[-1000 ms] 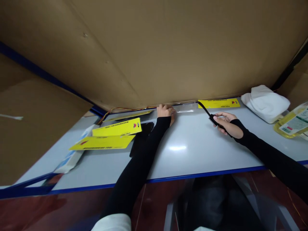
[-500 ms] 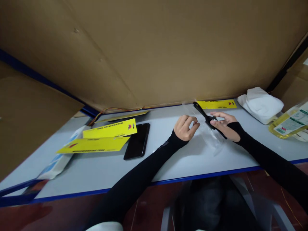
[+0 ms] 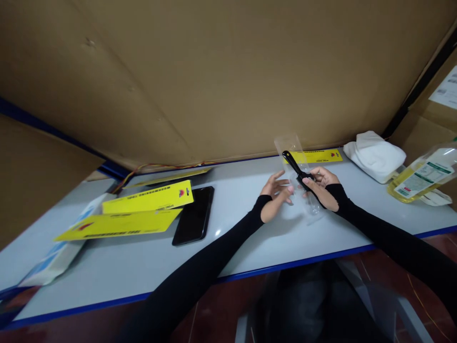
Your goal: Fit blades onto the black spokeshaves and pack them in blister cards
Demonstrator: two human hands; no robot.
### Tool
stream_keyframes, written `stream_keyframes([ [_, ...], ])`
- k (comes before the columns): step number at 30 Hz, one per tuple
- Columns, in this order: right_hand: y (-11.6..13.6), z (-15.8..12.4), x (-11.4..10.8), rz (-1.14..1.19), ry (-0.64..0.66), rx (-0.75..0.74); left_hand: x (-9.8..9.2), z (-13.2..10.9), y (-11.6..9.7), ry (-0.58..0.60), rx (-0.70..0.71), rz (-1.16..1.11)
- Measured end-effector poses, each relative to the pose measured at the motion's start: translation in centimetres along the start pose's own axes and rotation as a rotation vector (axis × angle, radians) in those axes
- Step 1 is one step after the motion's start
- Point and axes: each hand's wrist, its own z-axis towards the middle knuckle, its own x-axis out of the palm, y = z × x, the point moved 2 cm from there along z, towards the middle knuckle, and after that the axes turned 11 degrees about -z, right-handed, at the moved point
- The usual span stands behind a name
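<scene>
A black spokeshave (image 3: 294, 163) lies slanted in my right hand (image 3: 323, 186). One handle, with a hole at its end, points up and left; the other is partly covered by my palm and thumb. Behind and along the tool is a clear plastic blister (image 3: 287, 142), also at my right hand, its lower end near the tabletop. To the left, my left hand (image 3: 276, 191) hovers beside the blister with fingers spread and nothing visible in it. Whether its fingertips touch the plastic I cannot tell.
Yellow printed cards (image 3: 148, 196) and a black phone (image 3: 193, 215) lie to the left, beside a white-and-blue pack (image 3: 67, 252). Another yellow card (image 3: 323, 156) is at the back edge. White cloth (image 3: 374, 156) and a bottle of yellow liquid (image 3: 417, 177) stand right.
My left hand has opened from curled fingers to spread ones. The clear blister now stands up behind the spokeshave, more plainly seen. The view has shifted slightly.
</scene>
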Motion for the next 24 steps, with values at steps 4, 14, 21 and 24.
stream_keyframes([
  [4,-0.4,-0.7,0.5,-0.084,0.073,0.001,1.2,-0.5,0.2,0.074,-0.207,-0.225],
  [14,0.9,0.4,-2.1,-0.129,-0.094,-0.061,-1.1,1.1,-1.2,-0.021,-0.324,-0.341],
  [21,1.3,-0.2,-1.3,-0.097,-0.019,0.061,-0.9,0.7,-0.2,0.069,-0.365,-0.376],
  [24,1.3,-0.5,-1.0,-0.125,-0.008,0.093,-1.0,0.8,0.1,0.06,-0.375,-0.4],
])
